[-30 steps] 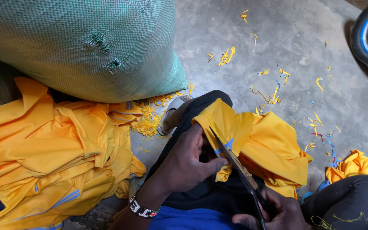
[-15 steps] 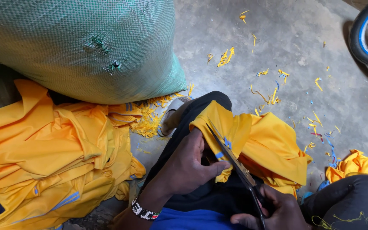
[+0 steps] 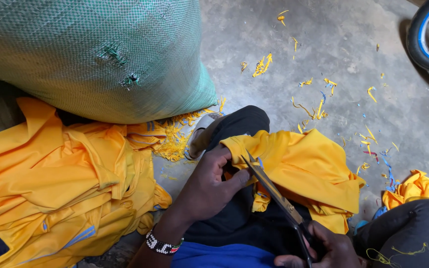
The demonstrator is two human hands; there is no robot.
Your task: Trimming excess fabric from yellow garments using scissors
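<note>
A yellow garment (image 3: 304, 168) lies over my knee in dark trousers (image 3: 239, 124). My left hand (image 3: 209, 186) pinches its folded edge near the centre of the view. At the bottom edge my right hand (image 3: 323, 248) grips a pair of scissors (image 3: 274, 196). Their blades point up and left, and the tips meet the cloth just beside my left thumb. A beaded bracelet (image 3: 162, 243) circles my left wrist.
A big green woven sack (image 3: 90, 54) fills the upper left. A pile of yellow garments (image 3: 55, 188) lies below it. Yellow and blue cloth scraps (image 3: 319, 104) litter the concrete floor. A bicycle wheel (image 3: 425, 39) shows at top right, another yellow cloth (image 3: 413, 188) at right.
The scissors have shifted slightly along the cloth edge, and my left hand has adjusted its pinch on the fold. Everything else stays put.
</note>
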